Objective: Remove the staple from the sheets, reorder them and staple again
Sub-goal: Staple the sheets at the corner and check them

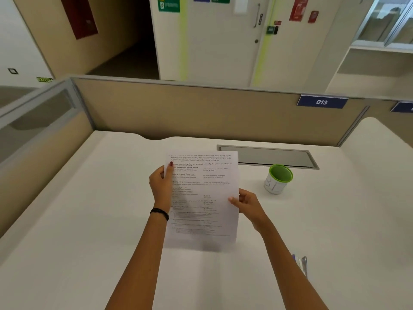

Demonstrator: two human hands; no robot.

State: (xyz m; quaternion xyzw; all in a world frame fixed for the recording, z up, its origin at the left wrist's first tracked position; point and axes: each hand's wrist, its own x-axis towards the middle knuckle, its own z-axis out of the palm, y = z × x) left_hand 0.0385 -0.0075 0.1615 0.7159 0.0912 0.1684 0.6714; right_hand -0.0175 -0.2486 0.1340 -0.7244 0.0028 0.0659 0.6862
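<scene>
Printed white sheets (202, 198) are held upright above the white desk (89, 209), text side toward me. My left hand (161, 185) grips their left edge near the top, thumb on the front. My right hand (248, 203) pinches the right edge at mid height. The staple is too small to make out. A slim bluish-grey object (301, 266), possibly a stapler or staple remover, lies on the desk right of my right forearm and is partly hidden by it.
A white cup with a green rim and inside (278, 179) stands on the desk to the right of the sheets. Behind it lies a grey cable tray flap (268, 156). Beige partition walls (201, 113) close the desk at back and left.
</scene>
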